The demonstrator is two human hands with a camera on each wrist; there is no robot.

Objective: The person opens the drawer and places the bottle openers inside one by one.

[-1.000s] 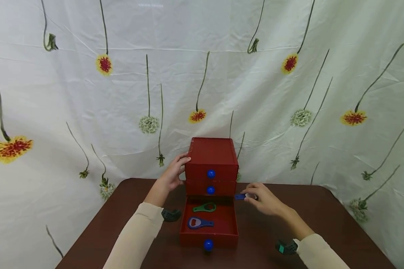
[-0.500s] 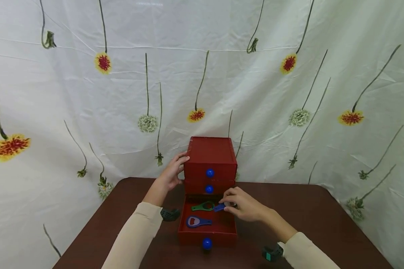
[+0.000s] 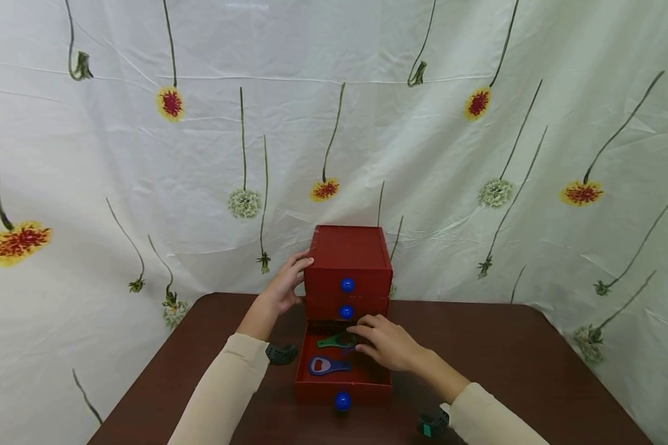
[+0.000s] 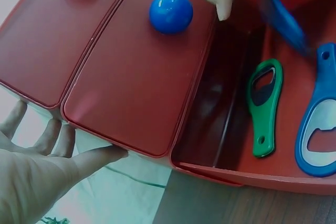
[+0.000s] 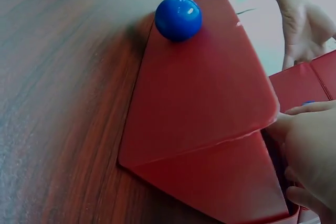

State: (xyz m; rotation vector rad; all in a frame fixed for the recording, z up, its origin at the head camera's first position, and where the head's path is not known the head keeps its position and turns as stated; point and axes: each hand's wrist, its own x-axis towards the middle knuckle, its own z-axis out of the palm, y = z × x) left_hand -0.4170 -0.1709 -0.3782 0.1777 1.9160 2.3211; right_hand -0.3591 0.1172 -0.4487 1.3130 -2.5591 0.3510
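Observation:
My left hand [image 3: 282,287] rests against the left side of the red drawer cabinet [image 3: 349,247], fingers extended along it. The bottom drawer [image 3: 317,392] is pulled out. Over its back right part is my right hand [image 3: 389,343], thumb and fingers spread apart. Just below them, in the left wrist view, a blurred blue bottle opener [image 4: 286,24] tilts down toward the drawer floor. A green bottle opener [image 4: 257,114] lies in the drawer near the back, and another blue bottle opener [image 3: 339,366] lies nearer the front.
Two upper drawers with blue knobs [image 3: 347,285] are closed above. The bottom drawer's blue knob [image 3: 342,402] faces me. A dark brown table [image 3: 506,371] holds the cabinet. Behind hangs a white cloth [image 3: 422,142] with printed flowers.
My right hand has carried the blue bottle opener leftward from beside the cabinet to over the open drawer, and its fingers have now parted from it. The left hand stays put.

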